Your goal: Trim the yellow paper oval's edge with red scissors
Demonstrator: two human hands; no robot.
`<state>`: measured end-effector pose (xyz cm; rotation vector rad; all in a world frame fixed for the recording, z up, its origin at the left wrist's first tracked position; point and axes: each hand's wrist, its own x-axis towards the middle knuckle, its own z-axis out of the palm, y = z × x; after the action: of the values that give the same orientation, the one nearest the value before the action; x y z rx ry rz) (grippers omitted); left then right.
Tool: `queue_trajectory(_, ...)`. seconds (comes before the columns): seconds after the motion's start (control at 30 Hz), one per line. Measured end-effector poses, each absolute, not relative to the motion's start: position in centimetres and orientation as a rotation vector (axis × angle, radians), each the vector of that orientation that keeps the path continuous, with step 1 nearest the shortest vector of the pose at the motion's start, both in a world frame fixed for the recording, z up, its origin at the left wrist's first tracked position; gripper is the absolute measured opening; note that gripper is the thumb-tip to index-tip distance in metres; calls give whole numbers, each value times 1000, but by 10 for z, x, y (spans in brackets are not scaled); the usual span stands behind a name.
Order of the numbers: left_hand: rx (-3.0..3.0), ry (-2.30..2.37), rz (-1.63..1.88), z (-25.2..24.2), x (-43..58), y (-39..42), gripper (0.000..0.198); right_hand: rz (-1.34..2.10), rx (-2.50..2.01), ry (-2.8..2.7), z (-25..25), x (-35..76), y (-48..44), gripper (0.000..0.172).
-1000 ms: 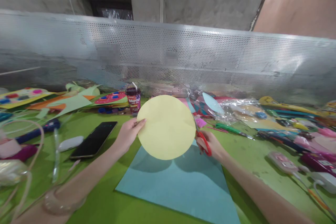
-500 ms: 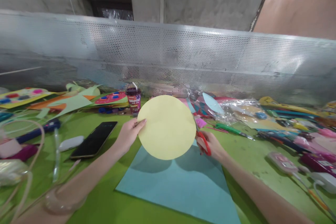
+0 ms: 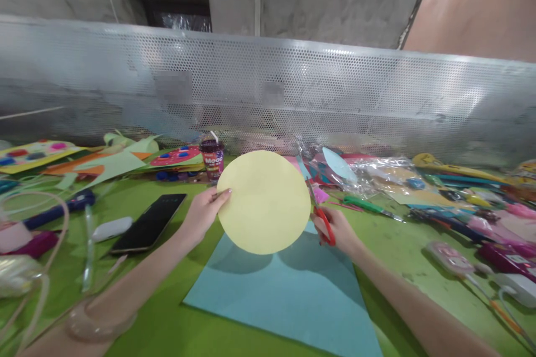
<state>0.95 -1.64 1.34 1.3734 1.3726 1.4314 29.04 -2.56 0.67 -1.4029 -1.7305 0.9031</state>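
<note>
My left hand (image 3: 205, 209) pinches the left edge of a round pale yellow paper disc (image 3: 264, 202), thumb on its near face. The disc is held up above a light blue sheet of paper (image 3: 280, 301) that lies on the green tabletop. Red-handled scissors (image 3: 325, 226) are in my right hand (image 3: 338, 230), its fingers closed round the handles. Their blades point up along the disc's right edge; whether they touch the paper I cannot tell.
A black phone (image 3: 149, 223) and a white oval case (image 3: 112, 229) lie to the left. Behind stands a drink cup (image 3: 213, 160) with a straw. A green-handled craft knife (image 3: 372, 207) lies right, near plastic bags (image 3: 385, 175). A perforated metal panel (image 3: 268, 67) closes the back.
The disc and both hands appear very slightly further left, along with the whole scene. The grips on the disc and the scissors are the same.
</note>
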Motion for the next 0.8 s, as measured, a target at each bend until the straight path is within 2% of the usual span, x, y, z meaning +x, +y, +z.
queue_trajectory(0.4,1362,1347,1404,13,10,-17,34,971,-1371,-1765,11,288,-30,13)
queue_trajectory(0.8,1362,1340,1409,13,10,-16,33,909,-1416,-1749,9,289,-28,15)
